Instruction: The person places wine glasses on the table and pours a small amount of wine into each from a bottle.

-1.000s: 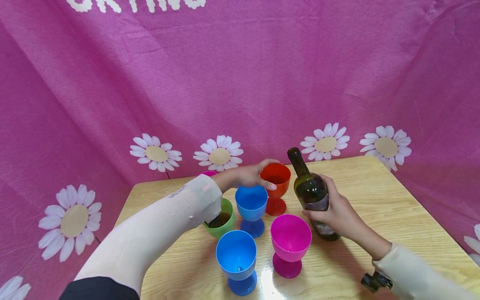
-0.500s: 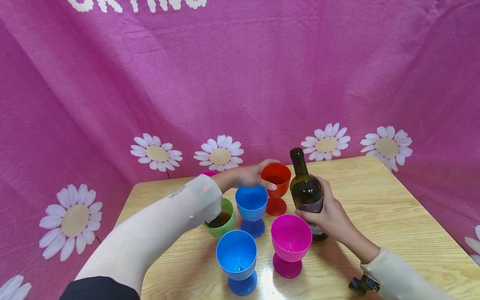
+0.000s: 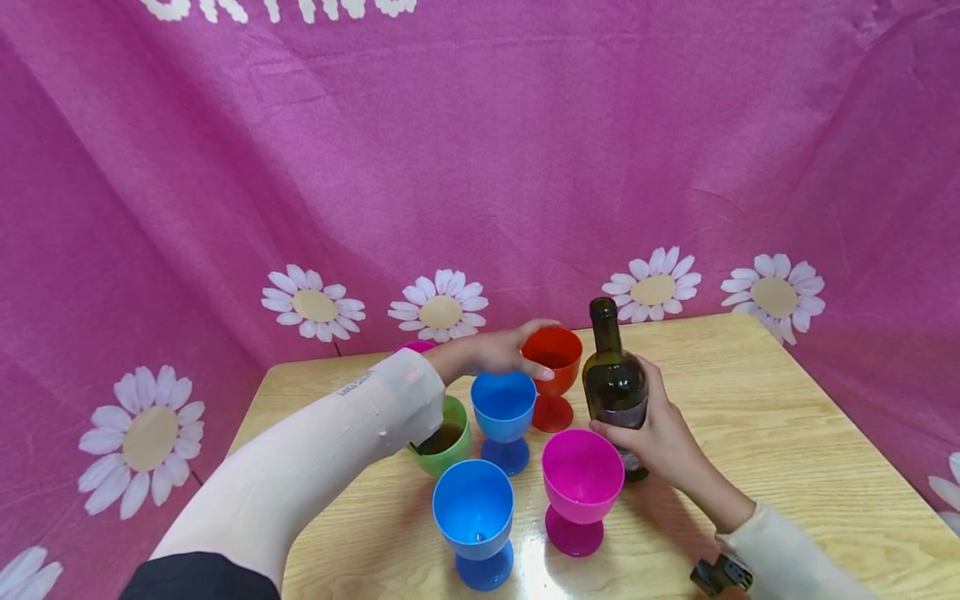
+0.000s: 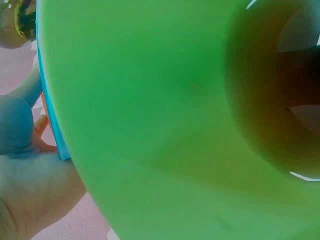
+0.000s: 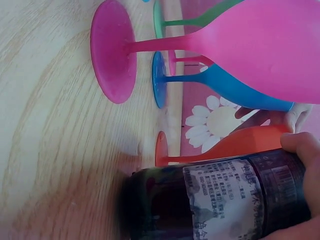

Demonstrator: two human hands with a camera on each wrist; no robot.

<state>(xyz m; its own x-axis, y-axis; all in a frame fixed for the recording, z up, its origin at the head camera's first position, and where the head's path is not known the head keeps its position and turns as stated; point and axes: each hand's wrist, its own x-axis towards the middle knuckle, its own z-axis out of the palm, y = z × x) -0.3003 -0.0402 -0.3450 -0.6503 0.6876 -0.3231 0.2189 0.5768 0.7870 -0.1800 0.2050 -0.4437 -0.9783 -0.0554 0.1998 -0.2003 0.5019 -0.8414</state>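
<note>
In the head view, my left hand point(image 3: 498, 353) holds the bowl of a red-orange goblet point(image 3: 564, 382) at the back, thumb on the near side. Dark liquid shows inside that goblet. My right hand point(image 3: 666, 437) grips the body of a dark green wine bottle point(image 3: 613, 385), which stands nearly upright just right of the red-orange goblet, its mouth uncovered. The right wrist view shows the bottle's white printed label point(image 5: 225, 200) and its base right at the tabletop. A pink goblet point(image 3: 582, 475) stands in front of the bottle, and a blue goblet point(image 3: 502, 412) left of the red-orange one.
A second blue goblet point(image 3: 474, 510) stands at the front. Under my left sleeve, a green goblet point(image 3: 450, 460) holds brown liquid and fills much of the left wrist view. Another pink goblet point(image 3: 416, 346) is mostly hidden behind the sleeve. A pink flowered cloth point(image 3: 525, 208) hangs behind the wooden table point(image 3: 750, 400).
My right hand has brought the bottle a little left, and it has gone from leaning left to nearly upright. The left hand and the goblets stay as they were.
</note>
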